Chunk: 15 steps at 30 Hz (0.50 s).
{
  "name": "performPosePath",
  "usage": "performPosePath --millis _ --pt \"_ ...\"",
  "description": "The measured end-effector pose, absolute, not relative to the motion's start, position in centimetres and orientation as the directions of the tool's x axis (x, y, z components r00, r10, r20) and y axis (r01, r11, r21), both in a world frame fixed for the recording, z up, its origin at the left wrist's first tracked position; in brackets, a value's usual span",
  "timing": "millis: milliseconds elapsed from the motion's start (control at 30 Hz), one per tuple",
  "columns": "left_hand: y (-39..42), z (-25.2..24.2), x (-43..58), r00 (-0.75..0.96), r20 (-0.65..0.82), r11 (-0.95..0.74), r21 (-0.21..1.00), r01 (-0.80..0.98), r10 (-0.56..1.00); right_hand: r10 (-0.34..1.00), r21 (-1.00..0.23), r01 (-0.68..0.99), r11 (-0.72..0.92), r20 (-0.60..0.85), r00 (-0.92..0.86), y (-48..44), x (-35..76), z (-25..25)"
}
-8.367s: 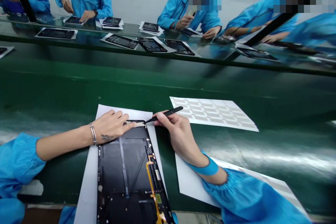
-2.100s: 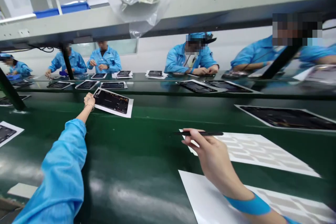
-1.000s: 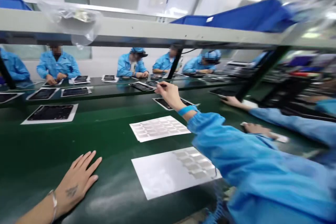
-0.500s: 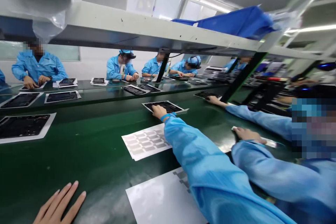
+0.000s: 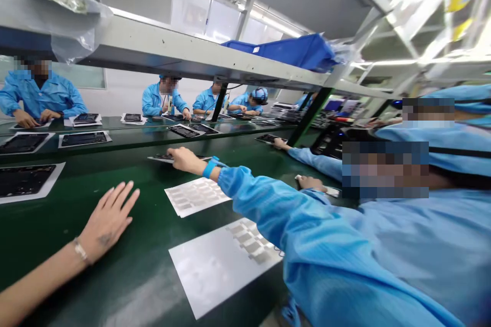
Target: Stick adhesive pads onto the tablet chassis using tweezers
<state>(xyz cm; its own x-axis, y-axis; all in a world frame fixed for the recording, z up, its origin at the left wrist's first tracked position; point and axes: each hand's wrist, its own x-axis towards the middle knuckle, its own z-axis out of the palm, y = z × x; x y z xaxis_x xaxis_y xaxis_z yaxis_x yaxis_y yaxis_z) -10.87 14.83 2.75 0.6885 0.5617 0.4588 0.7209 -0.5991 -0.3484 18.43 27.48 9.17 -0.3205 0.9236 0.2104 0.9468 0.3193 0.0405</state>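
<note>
My right hand [image 5: 184,159], in a blue sleeve with a blue wrist strap, grips a flat black device panel [image 5: 160,159] with white paper under it. The panel shows nearly edge-on, partly hidden behind my fingers. My left hand [image 5: 109,217], with a bracelet at the wrist, is spread palm down over the green work surface [image 5: 141,255] and holds nothing; I cannot tell if it touches. Below my right arm lies a white sheet with rows of pale labels [image 5: 195,196]. Nearer me lies a larger sheet [image 5: 210,271] with grey labels at its far right corner.
Several black panels on white paper [image 5: 25,181] lie at the left and across the far side. A co-worker [image 5: 422,235] sits close on my right, with both hands at the surface. Other people work opposite. A shelf [image 5: 172,56] with a blue bin [image 5: 284,51] runs overhead.
My right hand has moved left with the black panel, which now looks tilted. My left hand has moved farther forward and shows fully. The view has shifted to the right.
</note>
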Motion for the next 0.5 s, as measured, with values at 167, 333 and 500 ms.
performPosePath --millis 167,333,500 --pt "14.3 5.8 -8.5 0.702 0.388 -0.534 -0.461 0.709 0.598 0.735 -0.029 0.749 0.662 0.219 -0.642 16.1 12.4 9.1" --pt "4.9 7.1 -9.7 0.826 0.209 -0.625 -0.565 0.539 0.523 0.538 -0.245 0.508 0.826 0.614 -0.578 7.2 15.0 9.5" --pt "-5.4 4.3 -10.8 0.815 0.086 -0.707 -0.451 0.545 0.573 0.748 -0.606 0.568 0.557 0.663 -0.027 3.9 22.0 9.6"
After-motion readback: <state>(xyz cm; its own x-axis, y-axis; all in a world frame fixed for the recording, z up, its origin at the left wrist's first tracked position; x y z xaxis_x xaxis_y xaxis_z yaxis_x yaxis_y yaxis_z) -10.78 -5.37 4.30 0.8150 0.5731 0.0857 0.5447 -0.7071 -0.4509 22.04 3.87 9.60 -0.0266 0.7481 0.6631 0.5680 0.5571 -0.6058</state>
